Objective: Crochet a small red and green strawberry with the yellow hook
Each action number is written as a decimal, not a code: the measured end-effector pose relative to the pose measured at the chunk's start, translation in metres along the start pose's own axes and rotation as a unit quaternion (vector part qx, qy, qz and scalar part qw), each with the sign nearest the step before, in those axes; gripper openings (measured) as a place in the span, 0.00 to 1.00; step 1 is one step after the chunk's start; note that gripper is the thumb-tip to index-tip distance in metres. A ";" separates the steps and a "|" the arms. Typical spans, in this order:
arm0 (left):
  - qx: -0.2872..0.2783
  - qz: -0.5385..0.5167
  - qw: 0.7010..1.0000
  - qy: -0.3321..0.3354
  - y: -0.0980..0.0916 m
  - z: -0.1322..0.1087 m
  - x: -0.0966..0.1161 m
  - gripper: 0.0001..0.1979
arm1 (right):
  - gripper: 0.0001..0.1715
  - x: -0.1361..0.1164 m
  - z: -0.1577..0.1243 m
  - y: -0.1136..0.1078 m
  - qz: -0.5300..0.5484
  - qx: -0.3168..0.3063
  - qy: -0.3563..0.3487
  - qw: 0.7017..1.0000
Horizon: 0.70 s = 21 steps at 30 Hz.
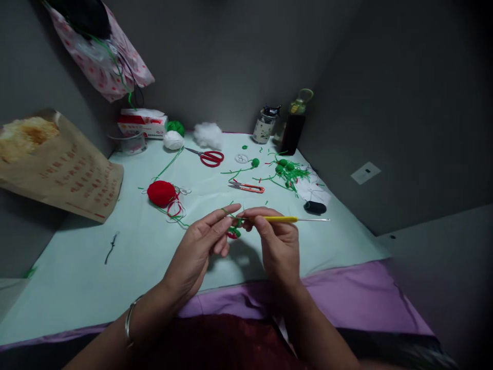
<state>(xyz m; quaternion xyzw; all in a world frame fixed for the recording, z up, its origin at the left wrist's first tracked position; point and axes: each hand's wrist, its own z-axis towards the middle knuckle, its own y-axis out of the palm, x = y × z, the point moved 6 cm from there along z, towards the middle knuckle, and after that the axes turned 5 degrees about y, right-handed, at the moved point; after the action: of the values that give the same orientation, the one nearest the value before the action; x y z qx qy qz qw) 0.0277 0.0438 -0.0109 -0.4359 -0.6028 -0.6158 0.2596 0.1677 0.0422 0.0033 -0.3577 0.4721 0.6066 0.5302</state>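
My right hand (280, 246) is closed around a crochet hook (283, 219) with a yellow handle. One metal end points right, while the other reaches toward my left hand (198, 246). Between the fingertips of both hands is a small green and red crochet piece (234, 233), pinched by my left hand and partly hidden by the fingers. Green yarn runs over my left index finger. Left of the hands lies a red yarn ball (162, 193) among loose white and green strands. Just beyond the hands are orange thread snips (248, 188).
Red-handled scissors (211, 159), white stuffing (208, 135) and a white yarn ball (173, 140) lie farther back. Green crocheted pieces and yarn scraps (292, 174) are at right, near a dark bottle (293, 131) and a patterned cup (264, 128). A paper food bag (77, 174) juts in at left.
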 end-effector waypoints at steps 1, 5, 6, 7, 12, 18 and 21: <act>0.001 0.003 1.000 0.003 -0.001 0.000 0.000 0.15 | 0.09 0.002 0.000 -0.001 0.010 0.005 0.007 1.000; 0.005 0.036 0.999 0.021 -0.006 0.002 0.001 0.13 | 0.08 0.005 0.000 -0.001 0.019 0.002 0.023 1.000; -0.001 0.048 0.999 0.027 -0.007 0.002 0.001 0.12 | 0.08 0.005 0.000 -0.001 0.021 -0.001 0.025 0.999; -0.011 0.059 0.998 0.031 -0.007 0.003 0.002 0.13 | 0.08 0.005 0.000 -0.001 0.023 -0.002 0.028 0.999; -0.057 0.076 0.995 0.002 -0.007 0.003 -0.003 0.21 | 0.08 0.005 0.001 0.000 0.018 -0.003 0.029 0.999; -0.089 0.064 0.994 -0.013 -0.004 0.004 -0.011 0.24 | 0.09 -0.005 -0.001 0.001 -0.056 0.010 -0.020 0.998; -0.093 0.054 0.994 -0.030 -0.001 0.003 -0.013 0.21 | 0.10 -0.017 -0.003 -0.002 -0.143 0.051 -0.115 0.982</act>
<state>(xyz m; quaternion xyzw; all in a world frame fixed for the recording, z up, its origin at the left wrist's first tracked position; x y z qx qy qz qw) 0.0334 0.0445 -0.0229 -0.5082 -0.5257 -0.6413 0.2327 0.1728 0.0337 0.0179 -0.3218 0.3827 0.5369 0.6795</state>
